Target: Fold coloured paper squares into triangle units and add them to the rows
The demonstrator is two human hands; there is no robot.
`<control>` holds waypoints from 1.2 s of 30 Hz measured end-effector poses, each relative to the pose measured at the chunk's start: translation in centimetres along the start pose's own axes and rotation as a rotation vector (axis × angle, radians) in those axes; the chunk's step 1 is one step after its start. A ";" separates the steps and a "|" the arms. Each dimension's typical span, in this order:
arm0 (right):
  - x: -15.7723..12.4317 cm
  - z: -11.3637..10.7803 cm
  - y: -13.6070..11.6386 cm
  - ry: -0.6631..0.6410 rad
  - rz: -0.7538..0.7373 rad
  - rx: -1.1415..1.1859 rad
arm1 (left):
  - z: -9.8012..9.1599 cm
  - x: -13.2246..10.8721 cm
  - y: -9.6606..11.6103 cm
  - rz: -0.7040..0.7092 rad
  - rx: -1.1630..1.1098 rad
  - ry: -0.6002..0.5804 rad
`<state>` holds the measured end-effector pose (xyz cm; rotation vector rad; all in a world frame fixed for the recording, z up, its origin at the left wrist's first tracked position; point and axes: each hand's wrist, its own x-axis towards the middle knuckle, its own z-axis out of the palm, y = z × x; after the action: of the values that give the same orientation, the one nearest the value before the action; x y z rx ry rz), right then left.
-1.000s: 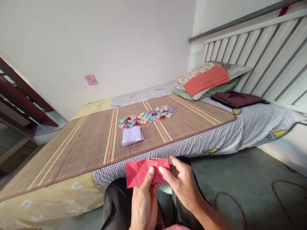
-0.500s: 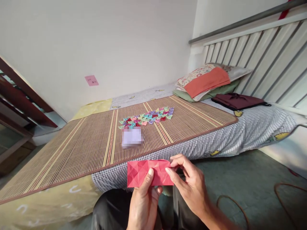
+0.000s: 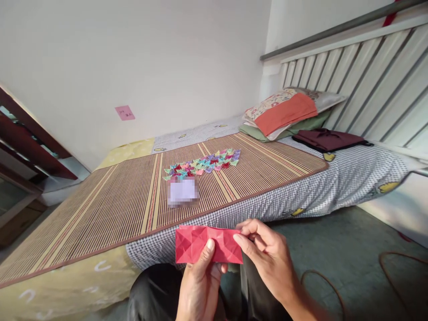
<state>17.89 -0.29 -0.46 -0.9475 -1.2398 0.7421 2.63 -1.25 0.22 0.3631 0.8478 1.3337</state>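
A creased red sheet of folding paper (image 3: pixel 190 244), doubled into a long rectangle, is held up above my knees in front of the bed. My left hand (image 3: pixel 202 278) grips it from below, its thumb flat on the near face and its fingers behind. At the upper right corner of the paper, my right hand (image 3: pixel 267 254) pinches the edge between thumb and forefinger. On the mat beyond stand several small folded paper pieces (image 3: pixel 203 164) in many colours, set close together in rows. A blurred whitish rectangle (image 3: pixel 183 192) lies just in front of them.
A striped woven mat (image 3: pixel 110 205) covers much of the bed. Pillows (image 3: pixel 284 111) and a folded maroon cloth item (image 3: pixel 329 139) lie by the white slatted headboard (image 3: pixel 354 76). A brown cord (image 3: pixel 324 281) curls on the floor at right. A pink note (image 3: pixel 125 113) is on the wall.
The paper and both hands sit slightly lower in view. My right hand has shifted a little to the right along the paper's corner. The background has moved slightly left with the camera.
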 end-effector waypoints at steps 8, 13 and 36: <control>-0.1 0.7 -0.2 0.051 0.020 0.048 | 1.6 -0.2 -1.6 0.113 0.004 -0.013; 0.4 0.8 -0.5 -0.046 0.137 0.110 | 1.7 0.1 -1.8 0.124 -0.053 0.011; 0.2 -0.3 -0.2 -0.160 0.057 -0.073 | 1.4 0.4 -1.3 0.136 -0.041 -0.030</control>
<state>18.17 -0.29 -0.19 -1.0022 -1.3917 0.8351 4.50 -0.88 0.11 0.4136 0.7808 1.4655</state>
